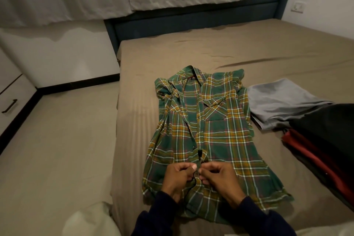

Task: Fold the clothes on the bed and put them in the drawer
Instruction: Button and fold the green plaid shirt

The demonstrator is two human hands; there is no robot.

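Here, in the head view, the plaid shirt [206, 130] lies front-up on the bed [172, 51], collar far from the hands, hem nearest the person. The left hand [177, 179] and right hand [220, 182] meet at the placket low on the shirt, each with fingers curled and pinching one edge of the opening, probably to fasten a button so the front stays closed for folding. Beyond the pinch the placket runs up to the collar; the sleeves look bunched at the shoulders. Right of the grip lie a grey garment [281, 101], a black garment [325, 120] and a red garment [314, 157]. Well left, a drawer [11, 105] stands shut.
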